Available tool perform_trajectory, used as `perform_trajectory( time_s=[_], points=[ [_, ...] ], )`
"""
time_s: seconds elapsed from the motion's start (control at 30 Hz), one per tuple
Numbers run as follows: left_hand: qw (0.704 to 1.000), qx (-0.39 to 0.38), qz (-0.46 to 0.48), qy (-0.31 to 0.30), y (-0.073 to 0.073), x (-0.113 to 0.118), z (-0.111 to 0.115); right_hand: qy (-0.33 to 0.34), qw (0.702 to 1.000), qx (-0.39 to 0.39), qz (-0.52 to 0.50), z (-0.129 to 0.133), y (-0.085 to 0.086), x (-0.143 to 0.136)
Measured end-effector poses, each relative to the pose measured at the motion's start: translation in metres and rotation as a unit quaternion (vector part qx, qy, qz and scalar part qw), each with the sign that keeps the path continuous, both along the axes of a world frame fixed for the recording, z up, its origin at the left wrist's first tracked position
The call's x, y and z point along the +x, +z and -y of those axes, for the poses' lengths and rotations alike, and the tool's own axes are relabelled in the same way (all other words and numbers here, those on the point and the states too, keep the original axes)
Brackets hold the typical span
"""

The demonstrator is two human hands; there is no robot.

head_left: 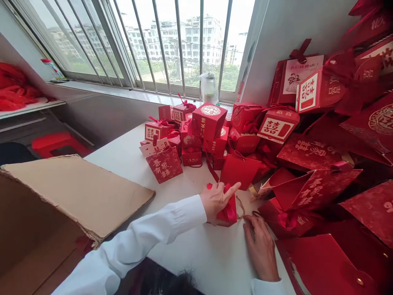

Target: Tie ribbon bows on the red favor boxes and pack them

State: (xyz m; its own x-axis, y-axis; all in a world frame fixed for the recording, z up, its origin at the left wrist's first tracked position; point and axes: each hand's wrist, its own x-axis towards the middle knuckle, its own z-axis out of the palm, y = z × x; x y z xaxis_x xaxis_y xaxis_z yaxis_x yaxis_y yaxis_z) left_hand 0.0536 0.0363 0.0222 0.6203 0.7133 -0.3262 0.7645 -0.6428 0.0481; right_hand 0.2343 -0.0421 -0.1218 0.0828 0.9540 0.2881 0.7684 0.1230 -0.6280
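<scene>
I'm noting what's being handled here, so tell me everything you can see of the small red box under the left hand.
The small red box sits on the white table, partly hidden by the left hand, which rests on it. It looks like card, with a glossy red ribbon across its visible part. A thin tan cord loops out beside it; I can't tell if it's attached. The right hand lies nearby, apart from the box.

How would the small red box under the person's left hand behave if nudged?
The red box would probably slide rather than roll, given its flat, straight-edged side. It looks like folded card, so it's likely light, though its contents are hidden.
</scene>
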Motion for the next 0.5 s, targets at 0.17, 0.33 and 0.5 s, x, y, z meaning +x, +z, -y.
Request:
perform_trajectory(
  time_s=[0.17,0.33,0.5],
  points=[
    [0.999,0.019,0.023,-0.011,-0.002,0.007,0.002,0.001,1.0,0.01,0.003,0.002,-0.002,0.0],
    [0.997,-0.029,0.032,0.061,0.021,0.002,0.008,0.005,0.999,0.015,0.033,0.003,-0.008,0.002],
    [0.974,0.047,0.191,0.113,0.085,-0.064,0.031,-0.001,0.998,0.022,0.066,0.001,-0.028,0.017]
  ],
)
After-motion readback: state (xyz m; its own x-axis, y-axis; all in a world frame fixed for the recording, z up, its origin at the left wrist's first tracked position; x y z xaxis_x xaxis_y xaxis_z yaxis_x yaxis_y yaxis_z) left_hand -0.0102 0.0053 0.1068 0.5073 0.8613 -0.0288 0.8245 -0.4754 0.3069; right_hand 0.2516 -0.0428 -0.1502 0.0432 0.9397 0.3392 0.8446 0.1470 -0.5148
